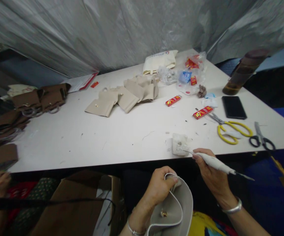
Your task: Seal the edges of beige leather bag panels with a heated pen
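The right hand (pixel 212 173) has its fingers shut tight on a white tool (pixel 215 163), just off the bench (pixel 107 137) front edge. The tool lies from 10 o'clock to 4 o'clock, its thin tip at a small white pot (pixel 180 144). The left hand (pixel 160 188) fingers pinch a beige bag piece (pixel 181 209) below that edge. Bare bench lies at 9 o'clock of the pot. Yellow scissors (pixel 233 131) lie at 2 o'clock.
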The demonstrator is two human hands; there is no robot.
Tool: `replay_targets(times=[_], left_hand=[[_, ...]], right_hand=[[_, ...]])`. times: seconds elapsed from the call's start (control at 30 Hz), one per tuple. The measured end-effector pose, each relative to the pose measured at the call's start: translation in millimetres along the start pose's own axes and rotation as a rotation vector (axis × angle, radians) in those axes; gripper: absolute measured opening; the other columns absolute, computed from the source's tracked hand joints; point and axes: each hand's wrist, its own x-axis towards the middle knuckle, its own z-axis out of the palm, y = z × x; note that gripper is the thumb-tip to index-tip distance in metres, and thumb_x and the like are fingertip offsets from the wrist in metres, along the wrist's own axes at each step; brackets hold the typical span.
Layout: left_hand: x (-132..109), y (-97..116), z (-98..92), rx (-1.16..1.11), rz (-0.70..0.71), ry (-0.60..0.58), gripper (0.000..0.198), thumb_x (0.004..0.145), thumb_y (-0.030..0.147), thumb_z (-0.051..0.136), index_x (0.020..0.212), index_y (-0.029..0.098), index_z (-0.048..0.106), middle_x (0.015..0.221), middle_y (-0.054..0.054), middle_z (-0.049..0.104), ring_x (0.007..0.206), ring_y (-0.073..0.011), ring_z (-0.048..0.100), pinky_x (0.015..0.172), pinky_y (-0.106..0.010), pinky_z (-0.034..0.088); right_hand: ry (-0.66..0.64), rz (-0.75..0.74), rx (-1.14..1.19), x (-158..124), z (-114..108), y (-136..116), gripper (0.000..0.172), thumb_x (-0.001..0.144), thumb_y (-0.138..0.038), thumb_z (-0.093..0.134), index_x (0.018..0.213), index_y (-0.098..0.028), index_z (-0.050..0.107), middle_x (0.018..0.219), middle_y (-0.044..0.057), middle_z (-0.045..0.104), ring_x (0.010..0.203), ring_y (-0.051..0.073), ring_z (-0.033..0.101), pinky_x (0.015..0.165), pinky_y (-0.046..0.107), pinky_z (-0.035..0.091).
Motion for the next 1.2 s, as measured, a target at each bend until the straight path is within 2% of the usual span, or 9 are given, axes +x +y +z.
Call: replay_targets(times=[0.23, 0.5, 0.6, 0.7, 0.8, 0.87, 1.2], left_hand=[[4, 4, -1.7, 0.037, -0.048, -0.047, 0.009, 0.072, 0.020, 0.071, 0.079, 0.014, 0.073, 0.073, -0.002, 0.068, 0.070, -0.0164, 0.058, 0.069, -0.028, 0.043], [4, 3, -2.9, 0.032, -0.050, -0.050, 0.009, 0.072, 0.021, 0.073, 0.077, 0.015, 0.073, 0.072, -0.002, 0.069, 0.070, -0.0163, 0.058, 0.068, -0.028, 0.043], [2, 3, -3.1, 0.035, -0.039, -0.053, 0.010, 0.072, 0.022, 0.073, 0.078, 0.015, 0.075, 0.073, -0.002, 0.070, 0.071, -0.0162, 0.059, 0.070, -0.028, 0.043], [0, 2, -3.2, 0.033, -0.040, -0.063, 0.012, 0.072, 0.023, 0.075, 0.080, 0.015, 0.075, 0.076, -0.002, 0.071, 0.072, -0.0164, 0.059, 0.070, -0.028, 0.043], [-1, 2, -2.6, 0.038, -0.045, -0.071, 0.013, 0.071, 0.024, 0.076, 0.081, 0.015, 0.075, 0.077, -0.002, 0.071, 0.072, -0.0162, 0.059, 0.069, -0.028, 0.043], [-2, 2, -1.9, 0.033, -0.053, -0.079, 0.013, 0.071, 0.024, 0.076, 0.081, 0.015, 0.075, 0.075, -0.002, 0.070, 0.070, -0.0156, 0.058, 0.068, -0.028, 0.042], [-5, 4, 1.0, 0.064, -0.055, -0.099, 0.012, 0.071, 0.023, 0.076, 0.080, 0.015, 0.075, 0.073, -0.001, 0.068, 0.070, -0.0156, 0.057, 0.067, -0.028, 0.042]], right_hand=[[0.014, -0.057, -0.008, 2, 4, 3, 0.025, 0.104, -0.047, 0.063, 0.104, -0.023, 0.070, 0.090, 0.003, 0.073, 0.079, 0.021, 0.070, 0.075, 0.032, 0.059], [-0.005, -0.103, -0.029, 3, 6, 6, 0.021, 0.104, -0.042, 0.066, 0.107, -0.022, 0.071, 0.091, 0.003, 0.074, 0.078, 0.019, 0.069, 0.075, 0.031, 0.057], [0.043, -0.109, -0.001, -1, 2, 7, 0.021, 0.103, -0.042, 0.067, 0.106, -0.022, 0.071, 0.093, 0.004, 0.074, 0.080, 0.020, 0.070, 0.076, 0.032, 0.056], [0.008, -0.001, 0.108, -10, -1, 5, 0.021, 0.103, -0.042, 0.067, 0.101, -0.023, 0.072, 0.086, 0.003, 0.073, 0.075, 0.019, 0.069, 0.072, 0.030, 0.056], [-0.162, 0.205, 0.313, -20, -1, 3, 0.028, 0.104, -0.047, 0.064, 0.093, -0.022, 0.072, 0.071, 0.001, 0.069, 0.062, 0.016, 0.064, 0.057, 0.025, 0.052], [-0.232, 0.290, 0.400, -27, 1, 3, 0.033, 0.102, -0.050, 0.064, 0.090, -0.021, 0.072, 0.067, 0.001, 0.067, 0.058, 0.015, 0.062, 0.053, 0.023, 0.050], [-0.355, 0.394, 0.405, -39, -2, 6, 0.038, 0.100, -0.056, 0.065, 0.090, -0.020, 0.071, 0.067, 0.001, 0.065, 0.060, 0.015, 0.058, 0.056, 0.025, 0.046]])
